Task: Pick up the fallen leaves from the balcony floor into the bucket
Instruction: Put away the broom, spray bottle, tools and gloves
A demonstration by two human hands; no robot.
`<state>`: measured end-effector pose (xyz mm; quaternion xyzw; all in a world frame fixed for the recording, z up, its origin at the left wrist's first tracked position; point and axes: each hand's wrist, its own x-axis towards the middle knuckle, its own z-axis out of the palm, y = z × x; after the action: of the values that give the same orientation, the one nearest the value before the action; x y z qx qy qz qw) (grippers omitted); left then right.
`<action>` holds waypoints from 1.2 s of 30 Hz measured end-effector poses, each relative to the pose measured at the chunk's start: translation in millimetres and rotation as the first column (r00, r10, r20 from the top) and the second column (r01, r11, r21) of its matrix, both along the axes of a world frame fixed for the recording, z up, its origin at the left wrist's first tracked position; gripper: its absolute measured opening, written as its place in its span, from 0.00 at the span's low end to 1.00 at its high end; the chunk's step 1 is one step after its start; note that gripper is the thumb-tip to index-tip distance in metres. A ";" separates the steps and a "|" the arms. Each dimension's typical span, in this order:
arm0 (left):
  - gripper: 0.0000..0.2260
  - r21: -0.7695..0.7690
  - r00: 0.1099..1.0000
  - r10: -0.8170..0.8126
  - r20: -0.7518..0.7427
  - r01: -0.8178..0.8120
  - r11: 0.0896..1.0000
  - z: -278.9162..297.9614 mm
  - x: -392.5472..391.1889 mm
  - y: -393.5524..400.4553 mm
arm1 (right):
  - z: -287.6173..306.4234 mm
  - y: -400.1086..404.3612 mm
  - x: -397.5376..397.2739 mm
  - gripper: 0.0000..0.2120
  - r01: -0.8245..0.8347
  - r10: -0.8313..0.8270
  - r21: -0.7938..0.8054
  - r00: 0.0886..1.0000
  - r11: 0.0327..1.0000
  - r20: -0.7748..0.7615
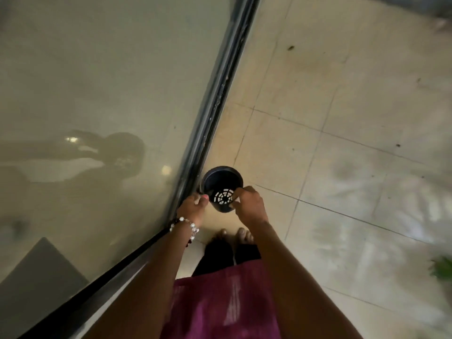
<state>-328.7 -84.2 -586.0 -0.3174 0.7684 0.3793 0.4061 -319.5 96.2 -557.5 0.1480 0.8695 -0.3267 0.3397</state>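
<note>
Nearest the camera, a magenta garment (220,302) and two bare feet (234,234) are showing on the tiled balcony floor (342,143).

Just beyond the feet, both hands are holding a small black bucket (221,178) tipped so that its mouth is facing the camera; a perforated, grille-like base is showing inside. The left hand (193,209), wearing a bead bracelet (188,225), is curling its fingers round the left wall of the bucket. The right hand (249,204) is pinching the near right rim between thumb and fingers. The bucket is sitting right beside the dark sliding-door track (220,94), apart from the floor as far as can be judged.

Judgement: the bucket is appearing rigid, thin-walled plastic and light; the rim is offering the firmest hold, one hand sufficing. Fine debris may be escaping through the base holes.

Farther out, small dark specks (291,47) are lying on the tiles; whether they are leaves cannot be told. If leaves, they are likely dry, weightless and brittle, calling for a gentle fingertip pinch. A blurred green plant (442,266) is showing at the right edge. The glass pane (97,81) on the left is reflecting the person.
</note>
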 end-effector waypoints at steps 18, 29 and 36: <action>0.09 -0.204 0.470 -0.825 -0.314 0.815 0.542 397.7 209.4 214.1 | 353.8 117.0 353.1 0.06 0.850 -0.911 -0.347 0.319 0.396 -0.259; 0.14 -0.011 -0.015 -0.928 -0.373 1.000 -0.012 402.6 551.7 334.6 | 372.9 148.5 717.7 0.22 0.928 -0.940 -0.246 -0.317 -0.281 -0.122; 0.19 -0.001 -0.388 -0.858 -0.336 0.911 -0.412 370.5 710.9 397.3 | 338.0 147.1 876.5 0.20 0.606 -0.610 -0.166 -0.792 -0.778 -0.034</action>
<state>382.1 313.1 -215.5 0.5599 0.6568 0.0056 0.5051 557.0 243.3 -219.5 0.8363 0.1660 -0.4475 -0.2699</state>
